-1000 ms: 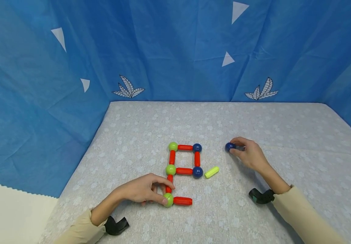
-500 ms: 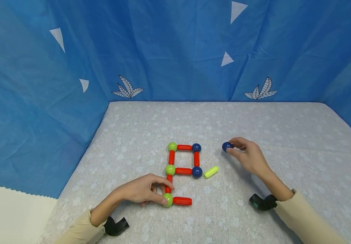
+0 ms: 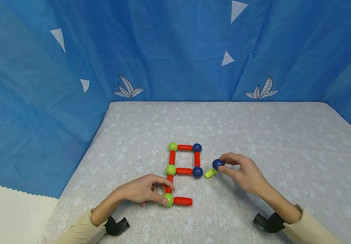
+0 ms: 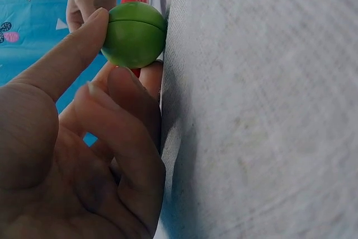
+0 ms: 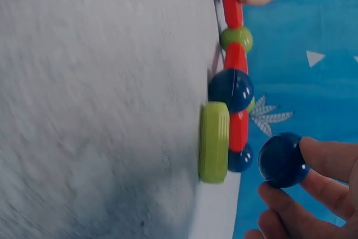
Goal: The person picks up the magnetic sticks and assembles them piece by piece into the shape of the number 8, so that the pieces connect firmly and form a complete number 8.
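Note:
My left hand pinches the lowest green ball of a ball-and-rod figure lying on the table. A red rod sticks out to the right of that ball, its far end free. Above, red rods, two green balls and two blue balls form a square; one blue ball is its lower right corner. My right hand holds a loose blue ball between thumb and fingers, lifted off the table. Just below and left of it lies a yellow-green rod, partly hidden by the ball in the head view.
A pale patterned cloth covers the table. Blue fabric hangs behind it and along both sides. Black camera mounts sit at both wrists, low over the cloth.
My right hand has carried the loose blue ball left and nearer to me, over the end of the yellow-green rod. The left hand and the figure have stayed in place.

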### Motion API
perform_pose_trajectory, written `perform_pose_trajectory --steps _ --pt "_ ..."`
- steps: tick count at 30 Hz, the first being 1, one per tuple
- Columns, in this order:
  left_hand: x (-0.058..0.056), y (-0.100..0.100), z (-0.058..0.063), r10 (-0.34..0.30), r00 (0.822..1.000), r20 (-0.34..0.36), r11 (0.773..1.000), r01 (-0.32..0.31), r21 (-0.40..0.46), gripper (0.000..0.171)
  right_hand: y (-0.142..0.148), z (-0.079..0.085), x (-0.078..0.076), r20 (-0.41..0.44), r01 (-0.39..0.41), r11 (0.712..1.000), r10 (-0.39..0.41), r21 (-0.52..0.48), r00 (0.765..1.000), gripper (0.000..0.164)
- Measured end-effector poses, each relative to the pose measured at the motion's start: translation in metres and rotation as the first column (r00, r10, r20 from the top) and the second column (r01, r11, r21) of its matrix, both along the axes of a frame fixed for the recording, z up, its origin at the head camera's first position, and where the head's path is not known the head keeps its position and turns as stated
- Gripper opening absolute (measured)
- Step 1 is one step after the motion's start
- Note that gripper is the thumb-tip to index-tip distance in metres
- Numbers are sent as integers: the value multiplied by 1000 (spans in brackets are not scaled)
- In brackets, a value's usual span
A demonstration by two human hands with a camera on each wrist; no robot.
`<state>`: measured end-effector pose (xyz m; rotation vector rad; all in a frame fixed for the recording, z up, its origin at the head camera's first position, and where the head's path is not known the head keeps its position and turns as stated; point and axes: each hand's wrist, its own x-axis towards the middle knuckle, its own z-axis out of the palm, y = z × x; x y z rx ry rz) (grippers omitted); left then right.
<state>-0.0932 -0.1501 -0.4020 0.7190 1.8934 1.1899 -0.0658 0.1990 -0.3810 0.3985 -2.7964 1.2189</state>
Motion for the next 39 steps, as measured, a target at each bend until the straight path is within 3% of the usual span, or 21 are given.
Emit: perform_pose_trajectory --steps 10,22,39 --pt "-1 0 1 -2 1000 7 1000 2 3 33 -18 -4 20 108 -117 993 115 7 987 18" --pt "-1 0 1 -3 1000 14 1000 3 3 32 -35 -12 31 175 -252 966 238 63 955 20" --pt "-2 1 2 -11 1000 0 1000 11 -12 32 -48 -14 35 182 -292 953 274 83 944 22"
